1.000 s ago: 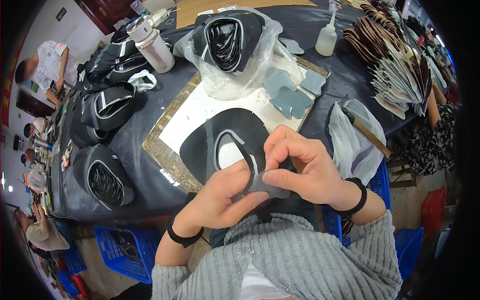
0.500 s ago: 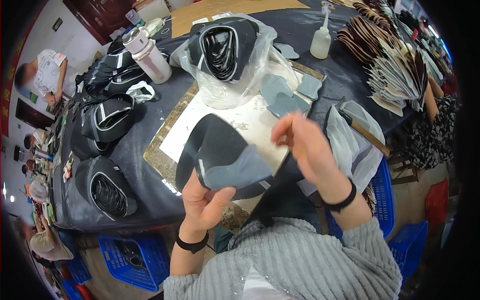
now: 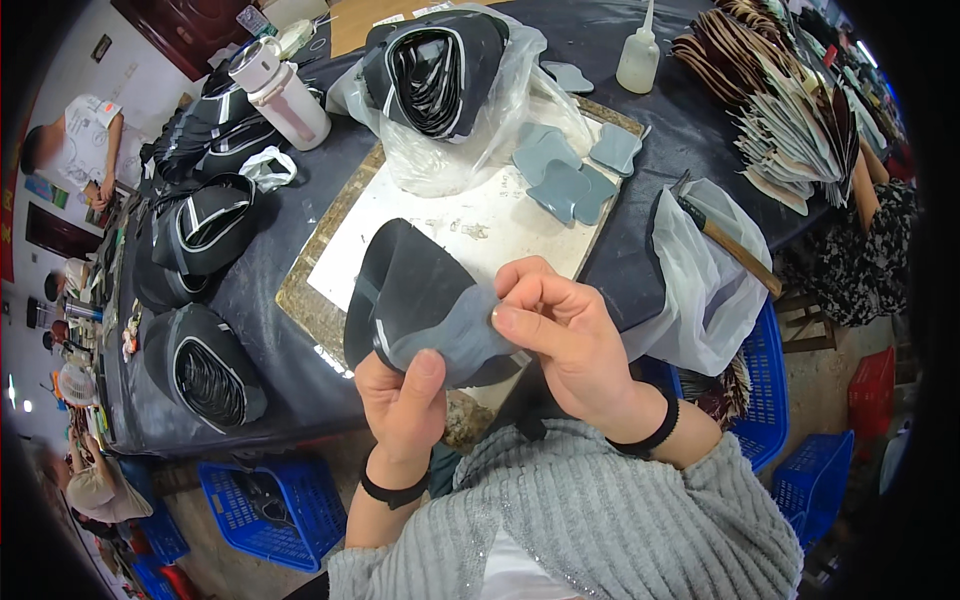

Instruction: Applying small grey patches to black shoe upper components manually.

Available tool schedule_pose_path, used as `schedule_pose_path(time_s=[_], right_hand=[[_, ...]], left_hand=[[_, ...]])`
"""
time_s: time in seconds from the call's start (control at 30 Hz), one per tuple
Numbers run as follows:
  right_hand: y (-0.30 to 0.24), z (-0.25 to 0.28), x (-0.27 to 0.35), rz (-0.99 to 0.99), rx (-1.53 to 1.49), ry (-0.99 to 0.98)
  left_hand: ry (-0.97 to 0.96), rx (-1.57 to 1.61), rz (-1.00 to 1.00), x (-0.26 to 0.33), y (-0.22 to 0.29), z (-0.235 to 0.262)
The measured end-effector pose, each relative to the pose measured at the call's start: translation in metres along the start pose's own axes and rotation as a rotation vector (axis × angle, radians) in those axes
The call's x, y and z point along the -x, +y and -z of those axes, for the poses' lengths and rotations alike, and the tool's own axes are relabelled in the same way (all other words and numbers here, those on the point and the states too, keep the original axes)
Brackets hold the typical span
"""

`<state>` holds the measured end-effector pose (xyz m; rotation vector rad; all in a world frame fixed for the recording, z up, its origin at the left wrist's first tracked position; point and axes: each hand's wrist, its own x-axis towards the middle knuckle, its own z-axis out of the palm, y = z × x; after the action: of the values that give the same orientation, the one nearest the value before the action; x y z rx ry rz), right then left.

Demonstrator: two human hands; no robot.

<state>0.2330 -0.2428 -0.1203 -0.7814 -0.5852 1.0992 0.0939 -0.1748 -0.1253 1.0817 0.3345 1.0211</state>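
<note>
My left hand (image 3: 402, 395) grips a curved black shoe upper (image 3: 400, 262) from its near edge, thumb on top. Against the upper lies a thin grey-blue patch (image 3: 455, 332), pressed down under that thumb. The patch's right end is pinched between the thumb and fingers of my right hand (image 3: 570, 335). Both hands hold the work above a white-topped board (image 3: 345, 240) on the dark table. More grey-blue patches (image 3: 568, 188) lie loosely overlapped at the board's far right. At its far side, a bundle of nested black uppers (image 3: 432, 80) sits in clear plastic.
A white flask (image 3: 290, 105) and several black upper bundles (image 3: 212, 365) stand on the left. To the right are a squeeze bottle (image 3: 638, 62), a hammer (image 3: 728, 243) on a plastic bag (image 3: 690, 300), and fanned pieces (image 3: 795, 130). Blue baskets (image 3: 272, 515) stand below; other people sit nearby.
My right hand has come down and left from the air and now pinches the patch's right end. My left hand keeps its grip on the upper, slightly shifted left. The view has moved a little.
</note>
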Motion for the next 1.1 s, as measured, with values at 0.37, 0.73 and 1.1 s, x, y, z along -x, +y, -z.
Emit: schedule_pose_path(time_s=[0.37, 0.73, 1.1], right_hand=[[-0.015, -0.001, -0.01, -0.074, 0.014, -0.096], [-0.013, -0.015, 0.002, 0.03, -0.146, 0.026], [-0.008, -0.016, -0.006, -0.034, 0.016, -0.171]], left_hand=[[-0.116, -0.162, -0.014, 0.002, 0.001, 0.009], [-0.143, -0.214, -0.149, 0.007, -0.007, 0.011], [0.117, -0.112, 0.032, -0.001, 0.004, -0.009]])
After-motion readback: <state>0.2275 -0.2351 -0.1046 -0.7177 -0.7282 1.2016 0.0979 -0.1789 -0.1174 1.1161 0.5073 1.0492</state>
